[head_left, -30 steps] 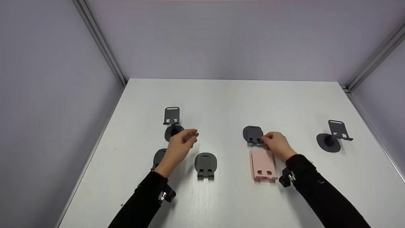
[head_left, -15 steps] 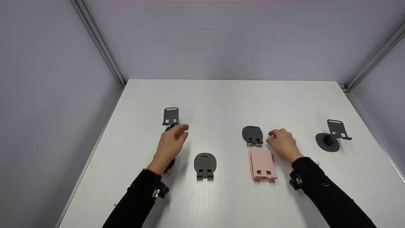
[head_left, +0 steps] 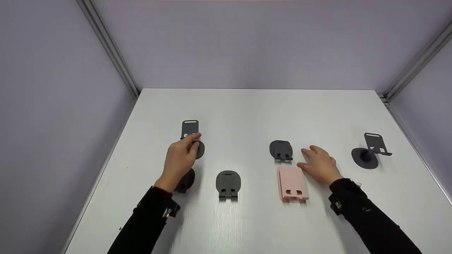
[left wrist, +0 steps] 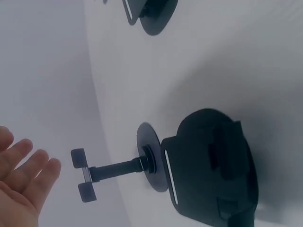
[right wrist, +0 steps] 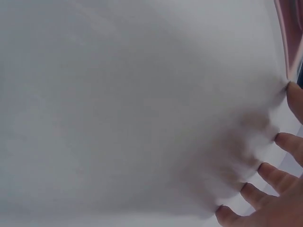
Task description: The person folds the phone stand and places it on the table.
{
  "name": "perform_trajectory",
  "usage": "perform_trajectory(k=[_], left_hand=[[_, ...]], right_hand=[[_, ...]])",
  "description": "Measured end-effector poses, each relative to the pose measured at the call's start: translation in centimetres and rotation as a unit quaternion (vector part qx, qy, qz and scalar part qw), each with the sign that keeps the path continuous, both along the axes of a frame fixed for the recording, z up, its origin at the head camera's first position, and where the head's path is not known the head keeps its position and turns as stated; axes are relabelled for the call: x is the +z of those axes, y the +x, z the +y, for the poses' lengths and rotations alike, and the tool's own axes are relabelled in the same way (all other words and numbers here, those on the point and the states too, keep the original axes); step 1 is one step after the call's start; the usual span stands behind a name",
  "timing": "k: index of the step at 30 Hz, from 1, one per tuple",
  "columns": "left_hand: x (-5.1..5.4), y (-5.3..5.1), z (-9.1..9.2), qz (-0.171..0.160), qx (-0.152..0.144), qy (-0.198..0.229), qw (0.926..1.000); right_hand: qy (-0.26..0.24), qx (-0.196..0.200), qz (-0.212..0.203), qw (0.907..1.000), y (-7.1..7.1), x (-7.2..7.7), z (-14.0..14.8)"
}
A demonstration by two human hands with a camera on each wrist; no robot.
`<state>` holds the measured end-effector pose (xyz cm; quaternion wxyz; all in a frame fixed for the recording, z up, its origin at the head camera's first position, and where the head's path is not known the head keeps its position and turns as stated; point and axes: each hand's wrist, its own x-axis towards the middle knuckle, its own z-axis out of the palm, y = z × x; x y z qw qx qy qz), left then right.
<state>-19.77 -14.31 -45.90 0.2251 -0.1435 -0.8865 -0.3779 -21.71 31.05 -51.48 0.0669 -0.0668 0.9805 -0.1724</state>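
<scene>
Left grip (head_left: 178,157): fingers apart, holding nothing; beside the raised stand, a gap between them in the left wrist view.
Low stand (head_left: 188,180): dark, folded; under the left grip's wrist, partly hidden by it.
Raised stand (head_left: 190,127): dark, round base, post up; just beyond the left grip's fingertips, base partly covered by the hand.
Grey stand (head_left: 228,184): folded, round-backed; to the right of the left grip and nearer the wearer.
Dark stand (head_left: 281,149): folded; near the right grip, to its left.
Pink stand (head_left: 293,184): folded; left of the right grip and nearer the wearer, just beside its thumb; contact cannot be told.
Right grip (head_left: 320,166): fingers spread, holding nothing, tips down at the desk (head_left: 254,225).
End stand (head_left: 365,158): dark, plate raised and tilted; well apart from the right grip, to its right.
</scene>
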Motion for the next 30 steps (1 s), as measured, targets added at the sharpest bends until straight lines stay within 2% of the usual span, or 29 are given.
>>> perform_trajectory(k=[3, 6, 9, 12, 16, 19, 26, 30], left_hand=[[0.1, -0.2, -0.3, 0.014, 0.012, -0.023, 0.9996], [0.0, -0.4, -0.7, 0.011, 0.022, -0.055, 0.9982], [-0.2, -0.7, -1.2, -0.013, 0.033, -0.091, 0.9952], [-0.5, -1.0, -1.7, -0.059, 0.044, -0.102, 0.992], [-0.9, -1.3, -2.4, -0.145, 0.066, -0.084, 0.9836], [-1.1, -1.7, -2.7, -0.189, 0.082, -0.066, 0.9763], [-1.8, -2.3, -3.0, -0.246, 0.094, -0.033, 0.9641], [-2.4, -2.3, -3.2, -0.266, 0.101, -0.02, 0.9585]], right_hand=[[-0.001, 0.006, 0.007, 1.0, 0.1, -0.1, 0.1], [-0.004, 0.011, 0.016, 0.9998, 0.2, -0.1, 0.2], [-0.008, 0.014, 0.024, 0.9996, 0.3, -0.1, 0.3], [-0.008, 0.017, 0.028, 0.9994, 0.3, -0.2, 0.3], [-0.007, 0.021, 0.03, 0.9993, 0.3, -0.2, 0.3], [-0.008, 0.023, 0.034, 0.9991, 0.4, -0.2, 0.4], [-0.006, 0.026, 0.04, 0.9988, 0.6, -0.4, 0.8], [0.002, 0.029, 0.041, 0.9987, 0.7, -0.6, 1.1]])
